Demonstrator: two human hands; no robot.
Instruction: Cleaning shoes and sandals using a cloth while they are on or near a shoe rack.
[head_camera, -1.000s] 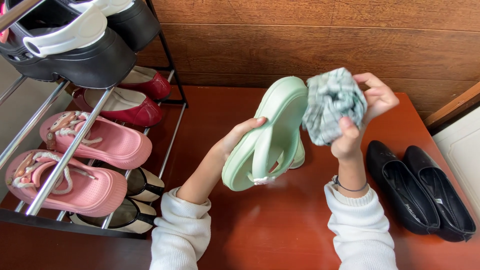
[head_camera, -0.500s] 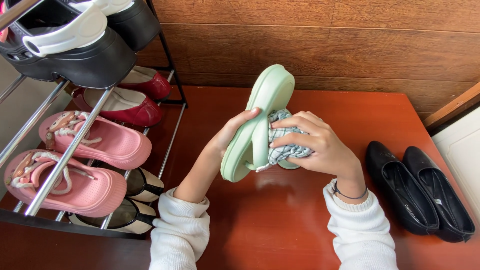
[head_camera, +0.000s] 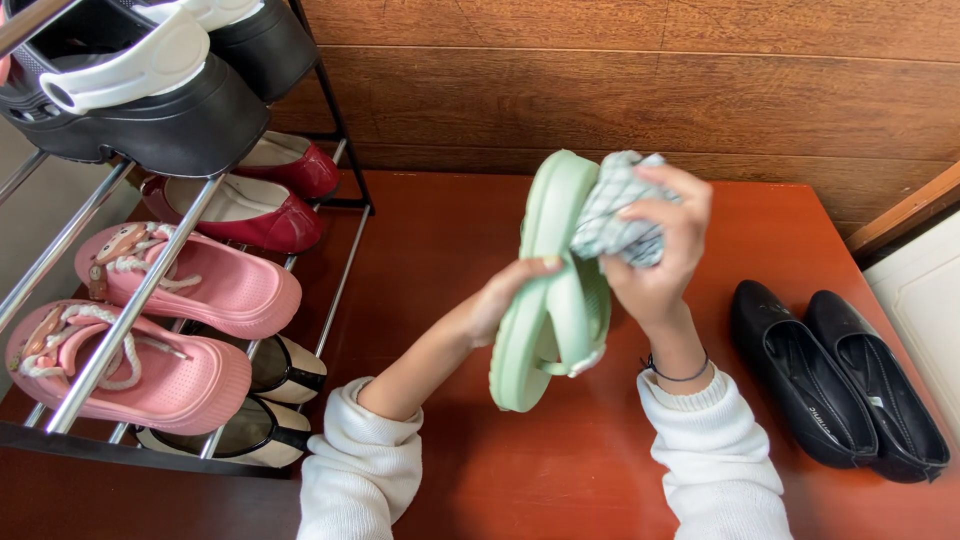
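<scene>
Head view: a glossy red-brown surface (head_camera: 480, 470) meets a wood-panelled wall (head_camera: 620, 90). A metal shoe rack (head_camera: 130, 310) stands at left with pink sandals (head_camera: 190, 285); black pumps (head_camera: 835, 385) lie at right. The left hand (head_camera: 505, 295), fingers wrapped around the smooth mint-green sandal (head_camera: 550, 290), holds it edge-up above the surface. The right hand (head_camera: 660, 255), fingers clenched on a crumpled checked cloth (head_camera: 610, 215), presses it against the sandal's upper end.

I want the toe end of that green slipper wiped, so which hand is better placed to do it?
The right hand, probably. It grips the checked cloth, pressed against the upper end of the green slipper. The left hand is wrapped around the slipper's middle, holding it up off the red floor.
</scene>
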